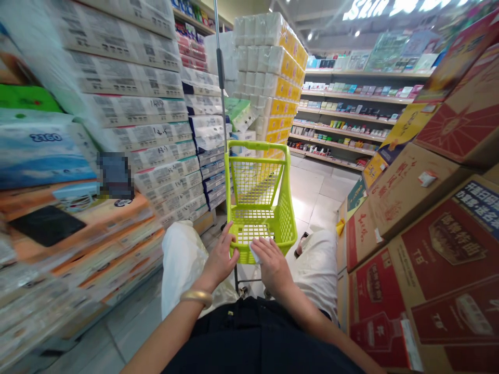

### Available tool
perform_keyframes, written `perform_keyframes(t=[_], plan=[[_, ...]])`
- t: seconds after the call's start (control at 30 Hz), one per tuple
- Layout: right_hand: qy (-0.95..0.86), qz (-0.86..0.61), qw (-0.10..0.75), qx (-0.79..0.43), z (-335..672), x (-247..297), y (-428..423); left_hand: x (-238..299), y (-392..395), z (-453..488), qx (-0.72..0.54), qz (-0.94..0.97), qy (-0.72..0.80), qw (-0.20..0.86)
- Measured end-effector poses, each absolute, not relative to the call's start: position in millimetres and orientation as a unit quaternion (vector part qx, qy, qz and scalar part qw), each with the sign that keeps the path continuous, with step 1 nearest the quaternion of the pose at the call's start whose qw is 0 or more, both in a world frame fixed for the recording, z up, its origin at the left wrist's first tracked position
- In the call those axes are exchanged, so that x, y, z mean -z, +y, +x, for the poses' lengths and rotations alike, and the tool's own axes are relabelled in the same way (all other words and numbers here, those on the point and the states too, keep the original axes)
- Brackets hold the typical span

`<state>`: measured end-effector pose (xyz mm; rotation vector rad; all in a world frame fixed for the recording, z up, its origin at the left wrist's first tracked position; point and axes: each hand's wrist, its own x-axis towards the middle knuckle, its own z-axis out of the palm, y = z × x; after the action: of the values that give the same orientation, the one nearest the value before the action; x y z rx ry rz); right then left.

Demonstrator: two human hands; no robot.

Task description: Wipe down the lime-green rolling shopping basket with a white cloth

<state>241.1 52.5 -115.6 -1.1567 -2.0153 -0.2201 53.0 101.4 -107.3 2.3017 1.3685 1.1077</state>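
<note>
A lime-green plastic shopping cart (286,205) with lattice walls stands between my knees, its basket bare inside. At the near left corner of its rim, my left hand (221,258) is closed around the edge, thumb below and fingers on top. My right hand (274,264) presses a white cloth or tissue (255,251) against the near rim, fingers laid together over it. A thin metal pole (223,104) with a dark sleeve rises from the cart's left side.
Wrapped paper packs (156,109) are stacked high on the left, with orange packs (128,221) nearer. Printed cartons (413,166) tower close on the right. Yellow-and-white tissue rolls (283,83) stand ahead, and shelves of small goods (351,109) line the back. Tiled floor (312,179) runs between.
</note>
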Motion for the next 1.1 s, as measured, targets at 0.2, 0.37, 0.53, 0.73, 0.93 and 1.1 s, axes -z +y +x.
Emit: perform_keyframes(t=[0.2, 0.37, 0.53, 0.73, 0.93, 1.1], plan=[[-0.733, -0.510, 0.435, 0.119, 291, 125, 52, 104, 99, 48, -0.377, 0.787, 0.472, 0.128], [-0.730, -0.515, 0.436, 0.108, 271, 126, 61, 104, 96, 48, -0.370, 0.783, 0.483, 0.128], [-0.793, -0.450, 0.403, 0.081, 240, 120, 61, 106, 95, 44, -0.384, 0.781, 0.478, 0.120], [-0.737, -0.517, 0.424, 0.096, 274, 124, 50, 107, 91, 40, -0.379, 0.784, 0.476, 0.121], [-0.795, -0.458, 0.390, 0.076, 244, 116, 55, 108, 89, 47, -0.373, 0.784, 0.483, 0.117], [-0.831, -0.416, 0.364, 0.058, 233, 111, 60, 101, 87, 42, -0.366, 0.780, 0.487, 0.144]])
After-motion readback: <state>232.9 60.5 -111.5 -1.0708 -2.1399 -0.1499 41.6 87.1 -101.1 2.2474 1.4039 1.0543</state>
